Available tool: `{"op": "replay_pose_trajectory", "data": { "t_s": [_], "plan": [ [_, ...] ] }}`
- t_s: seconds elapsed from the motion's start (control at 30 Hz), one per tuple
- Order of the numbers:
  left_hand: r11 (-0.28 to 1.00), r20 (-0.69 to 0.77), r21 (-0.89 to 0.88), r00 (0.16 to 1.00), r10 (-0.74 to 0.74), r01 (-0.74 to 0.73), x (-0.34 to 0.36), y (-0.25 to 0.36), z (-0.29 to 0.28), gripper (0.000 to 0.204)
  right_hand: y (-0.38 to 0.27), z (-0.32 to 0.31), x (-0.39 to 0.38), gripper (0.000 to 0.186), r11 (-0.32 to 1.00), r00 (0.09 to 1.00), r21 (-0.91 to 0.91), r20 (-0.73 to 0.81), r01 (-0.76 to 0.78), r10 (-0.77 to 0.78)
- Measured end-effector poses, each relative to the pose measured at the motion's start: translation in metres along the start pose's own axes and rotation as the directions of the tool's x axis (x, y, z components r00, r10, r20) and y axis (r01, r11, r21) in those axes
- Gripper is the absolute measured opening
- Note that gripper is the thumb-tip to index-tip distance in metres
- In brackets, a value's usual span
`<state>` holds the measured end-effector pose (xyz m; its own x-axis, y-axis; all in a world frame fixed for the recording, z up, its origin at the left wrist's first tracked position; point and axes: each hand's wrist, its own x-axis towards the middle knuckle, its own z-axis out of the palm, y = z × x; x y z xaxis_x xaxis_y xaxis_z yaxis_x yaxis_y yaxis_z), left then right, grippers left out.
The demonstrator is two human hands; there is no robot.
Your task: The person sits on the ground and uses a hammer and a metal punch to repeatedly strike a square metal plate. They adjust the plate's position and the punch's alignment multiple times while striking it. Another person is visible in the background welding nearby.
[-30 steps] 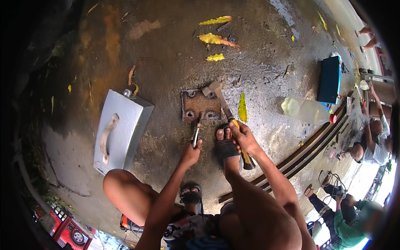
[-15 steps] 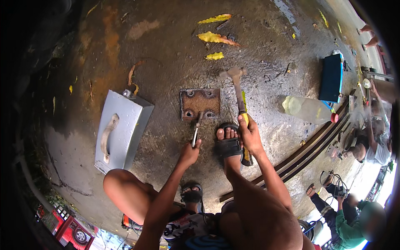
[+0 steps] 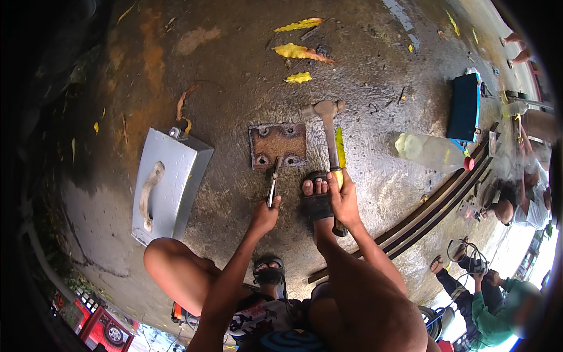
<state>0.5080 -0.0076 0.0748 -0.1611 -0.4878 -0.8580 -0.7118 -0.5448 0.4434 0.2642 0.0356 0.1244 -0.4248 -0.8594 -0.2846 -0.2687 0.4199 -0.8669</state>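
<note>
A rusty, square steel plate (image 3: pixel 278 145) with a hole near each corner lies on the wet concrete in front of me. My left hand (image 3: pixel 265 216) is closed on the handles of metal pliers (image 3: pixel 272 186), whose far end reaches over the plate's near edge between the two near holes. Whether the pliers grip something there is too small to tell. In my right hand (image 3: pixel 345 199) is a ball-peen hammer (image 3: pixel 332 141) with a yellow and black grip. Its head is raised off the plate, just beyond the far right corner.
To the left stands a grey metal box (image 3: pixel 170 182) with a curved handle. On the right are a clear plastic bottle (image 3: pixel 428 152), a blue case (image 3: pixel 465 108) and long metal bars (image 3: pixel 410 226). Yellow leaves (image 3: pixel 300 51) lie beyond the plate. Co-workers (image 3: pixel 498 311) sit at the right.
The hammer has swung slightly left, its head turning and coming a little nearer the plate. My left hand and the pliers hold nearly the same place on the plate.
</note>
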Motion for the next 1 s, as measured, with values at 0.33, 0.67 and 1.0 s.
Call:
{"op": "replay_pose_trajectory", "data": {
  "t_s": [0.33, 0.67, 1.0],
  "plan": [
    [0.999, -0.035, 0.01, 0.998, 0.051, -0.05, 0.003, -0.01, -0.001, 0.062, -0.014, 0.0, 0.002, 0.037, 0.989, 0.999, 0.138, 0.01, -0.045, 0.044],
    [0.996, -0.087, 0.068, 0.995, 0.055, -0.049, 0.003, -0.011, -0.005, 0.068, -0.036, -0.007, 0.015, 0.039, 0.879, 0.906, 0.247, 0.222, -0.409, 0.359],
    [0.991, -0.033, 0.128, 0.999, 0.031, -0.026, -0.007, 0.006, -0.017, 0.063, -0.033, -0.005, 0.021, 0.042, 0.567, 0.673, 0.374, 0.517, -0.734, 0.529]
  ]
}}
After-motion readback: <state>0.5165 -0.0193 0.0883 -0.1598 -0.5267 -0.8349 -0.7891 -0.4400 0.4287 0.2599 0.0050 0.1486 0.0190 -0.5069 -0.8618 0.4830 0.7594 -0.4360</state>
